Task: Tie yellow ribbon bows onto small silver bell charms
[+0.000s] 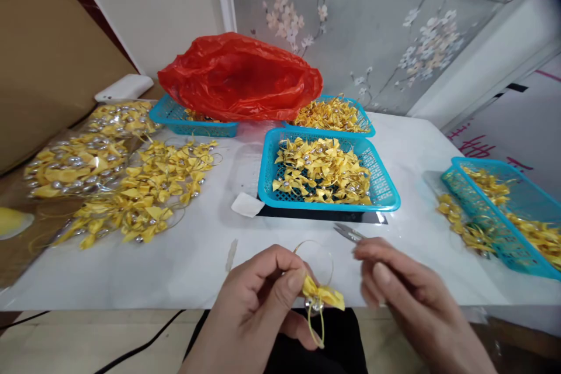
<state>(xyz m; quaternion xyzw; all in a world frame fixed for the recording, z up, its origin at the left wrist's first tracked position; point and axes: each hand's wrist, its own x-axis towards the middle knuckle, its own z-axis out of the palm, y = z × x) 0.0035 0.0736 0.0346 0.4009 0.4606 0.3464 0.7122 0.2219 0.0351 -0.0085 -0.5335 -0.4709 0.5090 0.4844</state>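
Observation:
My left hand point(267, 298) is closed, pinching a yellow ribbon bow point(331, 295) between thumb and forefinger. Silver bead-like balls point(314, 304) sit at the bow's centre, and a thin gold cord loops above and below it. Just to the right, my right hand point(407, 298) has its fingers curled in, with thumb and forefinger close together. Some blur there hides whether anything small is between them. Metal blades, apparently of scissors point(348, 232), show beyond the right forefinger; their handles are hidden behind the hand, and I cannot tell whether it touches them.
A blue basket point(328, 207) of yellow bows stands ahead, with two more behind, partly under a red plastic bag point(241, 79). Another basket point(504, 228) is at right. Loose bows point(149, 198) and bagged bows point(79, 163) lie left. A white scrap point(248, 204) rests mid-table.

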